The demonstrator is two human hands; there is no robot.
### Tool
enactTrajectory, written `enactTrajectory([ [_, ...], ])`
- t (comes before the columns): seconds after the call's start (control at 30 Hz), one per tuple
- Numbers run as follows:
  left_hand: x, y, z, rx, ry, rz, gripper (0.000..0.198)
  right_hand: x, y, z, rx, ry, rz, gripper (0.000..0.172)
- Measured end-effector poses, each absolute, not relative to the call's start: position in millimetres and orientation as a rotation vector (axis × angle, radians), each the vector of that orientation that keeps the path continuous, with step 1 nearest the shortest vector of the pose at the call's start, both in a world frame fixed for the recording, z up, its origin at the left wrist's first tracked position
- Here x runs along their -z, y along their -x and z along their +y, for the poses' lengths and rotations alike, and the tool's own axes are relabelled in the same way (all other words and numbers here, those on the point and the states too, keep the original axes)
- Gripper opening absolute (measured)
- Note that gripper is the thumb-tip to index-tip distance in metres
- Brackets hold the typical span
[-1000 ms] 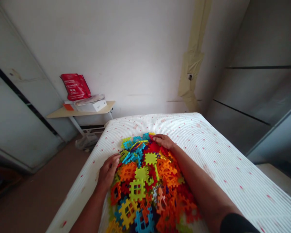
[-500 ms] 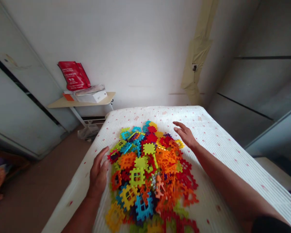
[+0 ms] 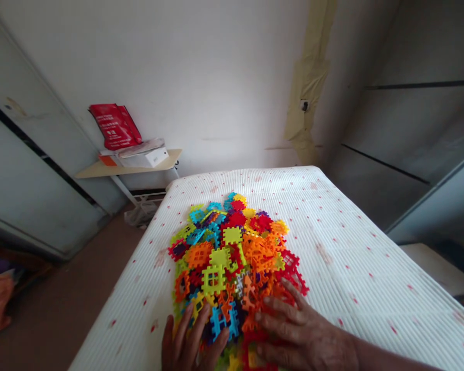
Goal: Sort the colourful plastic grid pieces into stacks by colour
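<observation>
A heap of interlocking plastic building pieces [image 3: 221,257] in orange, red, blue, yellow and lime green lies on a white bedspread. My left hand [image 3: 191,342] rests over the near left part of the heap, fingers spread, close to a blue window-shaped piece [image 3: 223,320]. On the near right side, my right hand [image 3: 297,330] lies with fingers stretched out across orange and red pieces. Neither hand grips a piece. The pieces beneath both hands are partly hidden.
The bedspread [image 3: 340,247] has red dots and reaches to the wall. At the back left, a small table [image 3: 166,159] carries a white box [image 3: 150,156] and a red bag [image 3: 116,126]. Grey cabinet doors [image 3: 410,134] stand on the right.
Both hands have come down and nearer to me. My right hand has left the far right side and now lies on the near pieces. The view has shifted slightly.
</observation>
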State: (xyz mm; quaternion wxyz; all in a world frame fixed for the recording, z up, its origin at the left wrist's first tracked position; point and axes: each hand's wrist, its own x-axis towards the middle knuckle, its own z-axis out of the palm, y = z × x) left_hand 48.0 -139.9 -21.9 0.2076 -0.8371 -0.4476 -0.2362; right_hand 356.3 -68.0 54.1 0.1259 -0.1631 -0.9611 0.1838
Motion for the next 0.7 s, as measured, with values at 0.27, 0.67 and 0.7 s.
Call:
enactTrajectory([
  [0.27,17.9,-68.3,-116.7,0.615,2.285,-1.324,0.065,-48.7,-340.0,-43.5,-0.455,0.363,-2.811,0.074],
  [0.67,-11.5,-87.6,-90.9,0.502,2.351,-1.494,0.075,-36.7,-331.8,-7.0,0.296,0.260,-2.636,0.045],
  [0.7,-12.2,-89.6,-89.3,0.504,2.351,-1.502,0.075,-36.1,-332.6,-3.0,0.339,0.285,-2.589,0.039],
])
